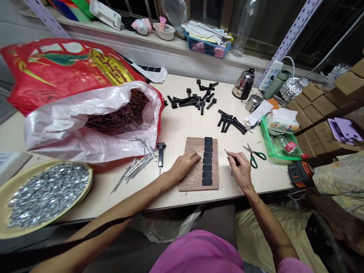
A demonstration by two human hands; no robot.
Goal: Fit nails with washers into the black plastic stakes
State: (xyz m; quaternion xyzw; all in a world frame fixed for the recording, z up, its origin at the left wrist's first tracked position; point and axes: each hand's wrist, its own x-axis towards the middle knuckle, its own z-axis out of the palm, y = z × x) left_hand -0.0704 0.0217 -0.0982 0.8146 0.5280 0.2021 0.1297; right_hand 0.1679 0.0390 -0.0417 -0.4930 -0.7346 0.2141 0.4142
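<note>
Pressing down, the left hand [183,167] has its grip open, flat on a brown wooden board [193,182]; the right hand [241,170] has its grip closed on a thin metal pin [226,152].

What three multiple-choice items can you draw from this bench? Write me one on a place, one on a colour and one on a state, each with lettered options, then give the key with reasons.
1. Where is the left hand?
A. On the kettle
B. On the wooden board
C. In the round tray

2. What colour are the handles of the scissors?
A. Green
B. Red
C. Black

3. What state is the white plastic bag in?
A. Tied shut
B. Turned upside down
C. Open, with dark nails showing

Key:
1. B: the hand lies on the board, beside the row of black pads.
2. A: both finger loops show green.
3. C: its mouth gapes, and the nails fill the opening.
</note>
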